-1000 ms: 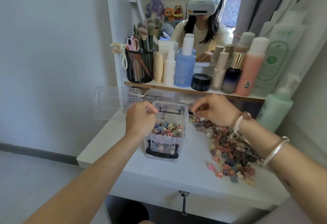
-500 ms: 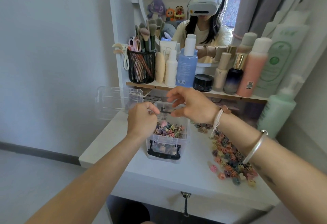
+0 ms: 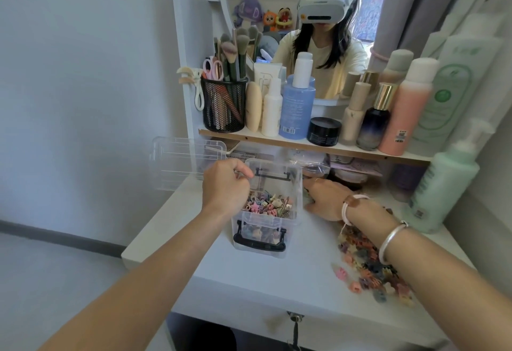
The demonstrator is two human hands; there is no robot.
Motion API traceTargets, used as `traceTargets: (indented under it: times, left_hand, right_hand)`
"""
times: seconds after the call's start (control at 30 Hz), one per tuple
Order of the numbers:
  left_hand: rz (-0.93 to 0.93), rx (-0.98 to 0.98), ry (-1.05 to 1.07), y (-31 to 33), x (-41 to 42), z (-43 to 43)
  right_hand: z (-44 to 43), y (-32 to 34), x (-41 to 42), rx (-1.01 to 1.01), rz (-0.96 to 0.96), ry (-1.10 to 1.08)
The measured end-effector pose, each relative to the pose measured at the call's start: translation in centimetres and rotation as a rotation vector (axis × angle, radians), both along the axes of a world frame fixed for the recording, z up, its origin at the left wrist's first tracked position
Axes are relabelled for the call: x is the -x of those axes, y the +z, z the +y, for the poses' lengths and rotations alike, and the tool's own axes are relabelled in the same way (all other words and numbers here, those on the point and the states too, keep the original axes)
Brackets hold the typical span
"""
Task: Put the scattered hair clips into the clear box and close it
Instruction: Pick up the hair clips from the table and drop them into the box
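A white worktop (image 3: 277, 281) carries the clear box (image 3: 298, 201), which stands open near its middle. Behind the box and above it runs a wooden shelf (image 3: 277, 141) crowded with bottles, jars and a black mesh cup of brushes. Well to the right of the box, a tall green pump bottle (image 3: 443, 184) stands on the worktop. The box's clear lid (image 3: 182, 162) sits off to the left of the box and behind it, leaning at the worktop's far left corner.

The box is partly filled with small coloured hair clips (image 3: 266, 205), and a black latch (image 3: 259, 241) hangs on its near wall. To the right of the box and nearer the viewer, a loose pile of hair clips (image 3: 365, 264) lies scattered on the worktop, partly under the right forearm.

The left hand (image 3: 225, 187) is at the box's left rim, fingers curled and thumb forward, gripping that rim. The right hand (image 3: 324, 198) lies low on the worktop just beside the box's right wall, its fingertips partly hidden behind the wall; whether it holds any clips cannot be told. A pale bracelet (image 3: 349, 206) and a silver bangle (image 3: 393, 239) circle the right wrist.
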State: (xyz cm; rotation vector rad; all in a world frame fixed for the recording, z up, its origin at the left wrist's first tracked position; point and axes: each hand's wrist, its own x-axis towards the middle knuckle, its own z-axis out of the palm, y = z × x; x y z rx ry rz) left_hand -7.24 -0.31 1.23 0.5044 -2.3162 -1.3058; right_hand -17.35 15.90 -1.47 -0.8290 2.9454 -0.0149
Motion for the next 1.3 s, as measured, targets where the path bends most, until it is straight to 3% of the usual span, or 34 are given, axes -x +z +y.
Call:
traceTargets:
  times: [0.23, 0.43, 0.57, 0.7, 0.87, 1.0, 1.07, 1.3]
  left_hand:
    - [-0.001, 0.012, -0.016, 0.0, 0.0, 0.0]
    - [0.009, 0.013, -0.012, -0.1, 0.1, -0.1]
    - [0.012, 0.014, -0.004, -0.2, 0.2, -0.1]
    - [0.017, 0.025, 0.006, -0.4, 0.3, 0.0]
    - [0.023, 0.033, 0.011, -0.5, 0.3, -0.1]
    - [0.027, 0.031, 0.005, -0.6, 0.4, -0.1]
    - [0.034, 0.035, -0.001, -0.7, 0.3, -0.1]
    - [0.036, 0.048, -0.007, -0.6, 0.2, -0.1]
  right_hand:
    - [-1.2, 0.0, 0.5, -0.074, 0.005, 0.008]
    - [0.1, 2.5, -1.0, -0.011, -0.053, 0.073]
    - [0.6, 6.6, -2.4, 0.212, 0.066, 0.099]
    - [-0.9, 8.3, -4.3, 0.485, 0.052, 0.181]
    - [-0.6, 6.8, -4.3, 0.358, 0.150, 0.106]
    - [1.5, 3.7, -3.3, -0.008, -0.033, 0.059]
    - [1.9, 2.1, -3.2, -0.099, -0.087, 0.064]
    - [1.3, 1.5, -3.1, 0.014, -0.025, 0.152]
